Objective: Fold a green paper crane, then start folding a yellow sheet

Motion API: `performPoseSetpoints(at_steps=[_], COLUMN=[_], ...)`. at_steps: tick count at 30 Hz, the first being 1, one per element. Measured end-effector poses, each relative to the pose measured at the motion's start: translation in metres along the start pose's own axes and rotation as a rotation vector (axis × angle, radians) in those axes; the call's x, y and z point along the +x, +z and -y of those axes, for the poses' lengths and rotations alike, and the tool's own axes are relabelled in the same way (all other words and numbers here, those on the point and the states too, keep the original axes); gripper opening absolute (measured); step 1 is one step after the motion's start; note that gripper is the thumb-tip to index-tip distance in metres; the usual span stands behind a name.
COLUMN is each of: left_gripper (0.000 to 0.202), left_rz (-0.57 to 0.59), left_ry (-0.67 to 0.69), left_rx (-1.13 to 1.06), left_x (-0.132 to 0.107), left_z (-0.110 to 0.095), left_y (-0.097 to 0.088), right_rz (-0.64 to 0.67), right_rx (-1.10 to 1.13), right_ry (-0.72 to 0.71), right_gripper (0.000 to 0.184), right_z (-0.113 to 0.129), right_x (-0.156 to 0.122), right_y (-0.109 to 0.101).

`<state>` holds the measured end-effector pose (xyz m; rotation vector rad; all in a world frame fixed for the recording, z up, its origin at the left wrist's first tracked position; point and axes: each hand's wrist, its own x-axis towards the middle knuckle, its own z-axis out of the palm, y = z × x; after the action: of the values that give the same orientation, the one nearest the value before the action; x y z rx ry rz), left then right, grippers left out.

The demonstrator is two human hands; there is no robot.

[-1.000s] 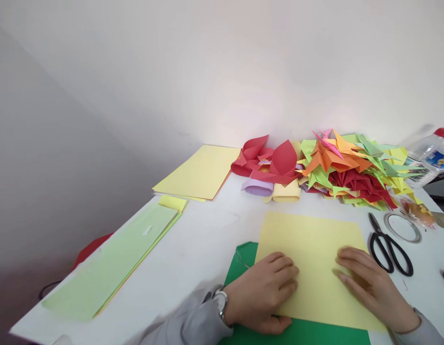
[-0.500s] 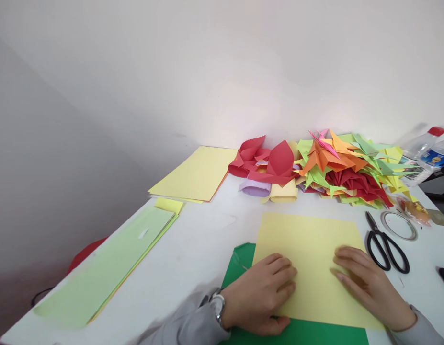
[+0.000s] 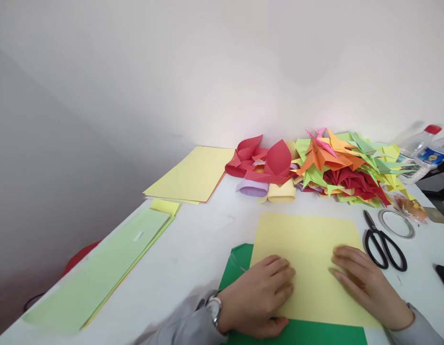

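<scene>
A flat sheet of pale yellow paper (image 3: pixel 308 273) lies over a green sheet (image 3: pixel 301 333) near the front of the table. My left hand (image 3: pixel 259 297), a watch on its wrist, rests palm down across the yellow sheet's left edge, fingers laid out and thumb stretched toward the bottom edge. On the sheet's right part lies my right hand (image 3: pixel 369 287), fingers extended and thumb apart from them. Neither hand holds anything. Black-handled scissors (image 3: pixel 383 244) lie just beyond my right hand, beside a roll of clear tape (image 3: pixel 397 224).
Pale green paper strips (image 3: pixel 110 263) lie along the table's left edge, with a yellow paper stack (image 3: pixel 191 172) behind. Red curled paper shapes (image 3: pixel 275 165) and a heap of folded coloured paper (image 3: pixel 346 167) stand against the wall. Plastic bottles (image 3: pixel 428 148) lie at back right.
The whole view has shifted slightly, so things appear a little further left. Both hands stay in nearly the same place on the yellow paper.
</scene>
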<state>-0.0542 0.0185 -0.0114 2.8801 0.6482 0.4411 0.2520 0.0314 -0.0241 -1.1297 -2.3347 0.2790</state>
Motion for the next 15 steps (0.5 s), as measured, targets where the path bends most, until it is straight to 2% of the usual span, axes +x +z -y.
performPoseSetpoints(at_steps=[15], left_gripper=[0.034], left_rz=[0.007], left_ry=[-0.013], left_rx=[-0.008], left_x=[-0.0013], left_z=[-0.0009], left_y=[0.0006], right_rz=[0.006], right_rx=[-0.019], right_ry=[0.019], right_gripper=[0.020], right_z=[0.0028], right_x=[0.0003], right_y=[0.0004])
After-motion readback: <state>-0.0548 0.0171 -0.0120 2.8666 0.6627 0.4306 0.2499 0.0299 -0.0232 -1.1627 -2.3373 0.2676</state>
